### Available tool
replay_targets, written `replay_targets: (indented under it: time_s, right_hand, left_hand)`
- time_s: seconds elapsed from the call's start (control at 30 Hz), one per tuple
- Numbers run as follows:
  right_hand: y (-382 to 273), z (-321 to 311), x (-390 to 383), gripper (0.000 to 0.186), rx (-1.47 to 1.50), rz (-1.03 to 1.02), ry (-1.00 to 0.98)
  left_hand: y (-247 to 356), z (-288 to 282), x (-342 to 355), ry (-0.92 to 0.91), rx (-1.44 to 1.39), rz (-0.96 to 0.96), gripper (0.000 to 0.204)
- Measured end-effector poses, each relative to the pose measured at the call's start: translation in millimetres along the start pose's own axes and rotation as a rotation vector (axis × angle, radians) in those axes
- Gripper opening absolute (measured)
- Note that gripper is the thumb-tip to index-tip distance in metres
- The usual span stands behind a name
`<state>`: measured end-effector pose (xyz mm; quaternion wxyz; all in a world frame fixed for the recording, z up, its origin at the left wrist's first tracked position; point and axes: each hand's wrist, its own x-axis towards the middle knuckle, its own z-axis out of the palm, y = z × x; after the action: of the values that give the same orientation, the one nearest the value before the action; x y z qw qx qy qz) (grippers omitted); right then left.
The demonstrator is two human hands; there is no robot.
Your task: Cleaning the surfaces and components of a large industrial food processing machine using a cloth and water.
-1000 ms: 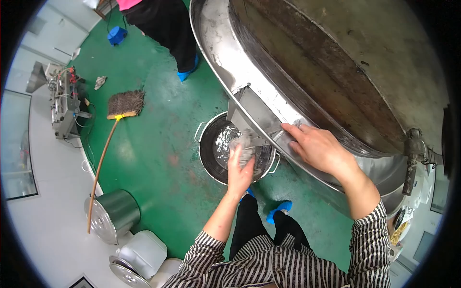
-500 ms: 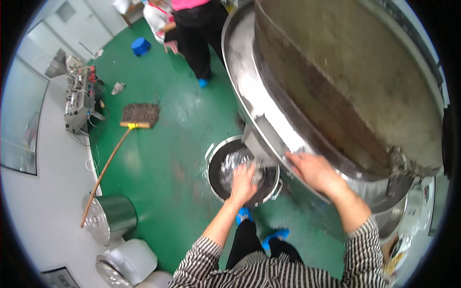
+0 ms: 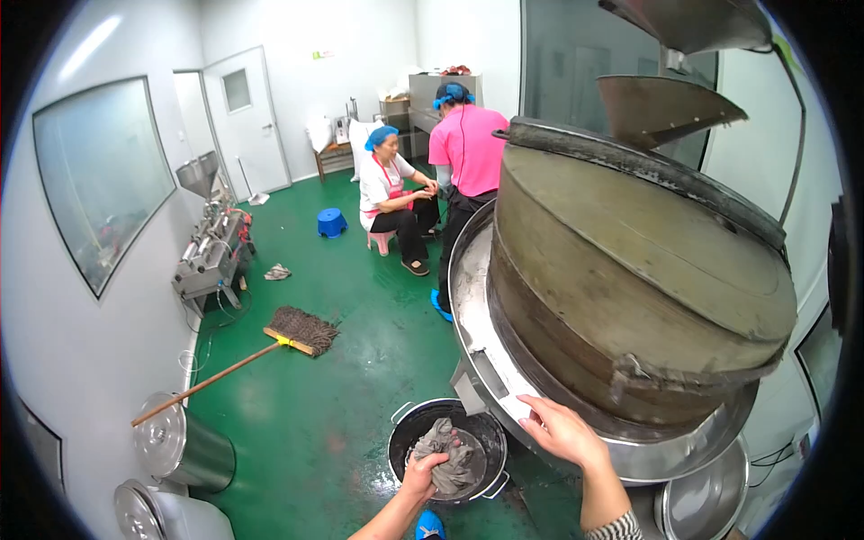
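Note:
My left hand is closed around a wet, crumpled grey cloth. The cloth hangs over a dark-bottomed metal pot with side handles, standing on the floor. My right hand is open, its fingers stretched over the silvery trough that rings a large round machine. Its fingertips appear to touch the trough beside a slot above the metal spout. The spout sits at the pot's far right edge. A big brownish-grey drum rises inside the trough.
A mop leans across a lidded steel drum at left. Two people are at the back, one seated, one standing in a pink shirt. A blue stool and a small machine stand farther off. Another metal basin is lower right.
The view has tilted up, showing more of the room. My left hand, earlier low in the pot, now grips the cloth in view. My right hand stays by the trough.

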<state>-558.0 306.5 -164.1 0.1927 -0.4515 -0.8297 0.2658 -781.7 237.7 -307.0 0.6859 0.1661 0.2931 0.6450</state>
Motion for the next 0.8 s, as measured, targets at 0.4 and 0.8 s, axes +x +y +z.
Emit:
replay_targets:
  time_s: [0.4,0.8]
  right_hand:
    - [48.7,65.7,-249.6,0.050,1.727,0.225,0.431]
    - [216.4,-59.4,-448.4,0.021,0.802,0.776,1.337]
  left_hand:
    - [-134.7,212.5,-106.8,-0.422,-0.034,-0.160,0.057]
    - [-381.0,305.0,-86.0,-0.684,0.870,0.069,0.027]
